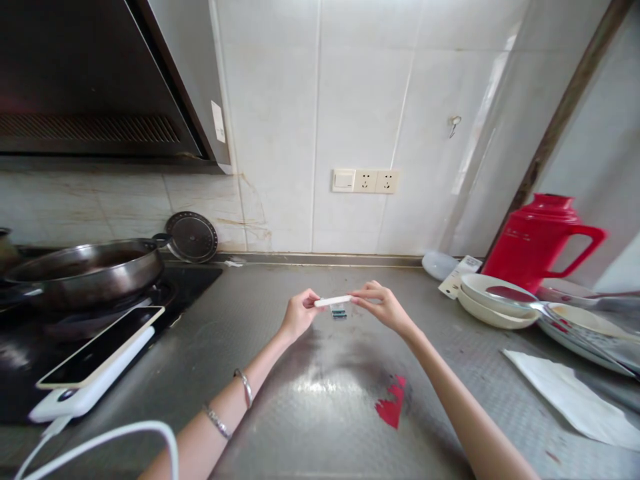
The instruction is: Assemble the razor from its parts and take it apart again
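A slim white bar-shaped object (333, 301) is held level above the metal counter (280, 347), seen nearly edge-on, so its kind is unclear. My left hand (300, 312) pinches its left end between thumb and fingers. At the right end, my right hand (381, 303) grips it the same way with closed fingertips. Directly below the bar shows a small patch with dark green markings (339, 311); whether it lies on the counter or belongs to the bar, I cannot tell. Two silver bangles circle my left forearm.
At left, a steel pan (90, 270) sits on the black stove; a phone (103, 347) rests on a white power bank (95, 377) with a cable. A red thermos (533, 233), stacked bowls (495, 310) and a paper napkin (570, 397) stand or lie right. A red patch (393, 403) marks the counter.
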A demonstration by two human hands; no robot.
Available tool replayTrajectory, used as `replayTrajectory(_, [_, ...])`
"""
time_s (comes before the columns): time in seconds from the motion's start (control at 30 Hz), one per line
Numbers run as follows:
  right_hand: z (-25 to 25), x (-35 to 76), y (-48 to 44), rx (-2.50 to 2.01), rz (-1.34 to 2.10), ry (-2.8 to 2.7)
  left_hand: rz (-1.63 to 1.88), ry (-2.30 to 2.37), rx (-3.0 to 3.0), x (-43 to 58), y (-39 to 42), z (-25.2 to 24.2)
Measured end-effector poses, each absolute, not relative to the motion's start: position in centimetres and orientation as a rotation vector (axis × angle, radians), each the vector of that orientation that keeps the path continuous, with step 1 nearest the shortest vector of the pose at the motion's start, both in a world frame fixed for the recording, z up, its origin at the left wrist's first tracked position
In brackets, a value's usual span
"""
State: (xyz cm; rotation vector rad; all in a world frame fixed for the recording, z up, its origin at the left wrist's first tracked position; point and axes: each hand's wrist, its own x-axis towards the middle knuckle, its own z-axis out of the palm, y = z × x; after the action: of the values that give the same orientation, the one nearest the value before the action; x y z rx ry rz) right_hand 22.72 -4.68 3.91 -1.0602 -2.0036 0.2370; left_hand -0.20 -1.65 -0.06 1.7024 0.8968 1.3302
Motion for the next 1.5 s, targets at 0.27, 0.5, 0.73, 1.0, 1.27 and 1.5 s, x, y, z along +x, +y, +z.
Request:
replayTrajectory(0.27, [3.8,23.7,-4.4,-1.101,0.26,-1.956,1.328,0.871,1.679,0.0,-1.5,-0.3])
replayTrajectory(0.5, [3.4,23.6,-4.3,-1.152,0.239,-1.931,1.312,0.871,1.673,0.1,-1.6,-0.3])
replayTrajectory(0.73, [3.5,23.6,-4.3,-1.116,0.28,-1.959,1.323,0.861,1.692,0.0,-1.6,-0.2])
replayTrajectory(1.0, [3.5,23.7,-4.4,-1.064,0.34,-1.961,1.331,0.846,1.675,-0.1,-1.5,-0.1])
replayTrajectory(1.27, [3.6,23.8,-4.5,-1.079,0.357,-1.918,1.34,0.841,1.631,0.1,-1.8,0.4])
replayTrajectory(1.5, [2.9,25.3,-3.8,-1.134,0.379,-1.889,1.332,0.843,1.578,0.0,-1.9,0.7])
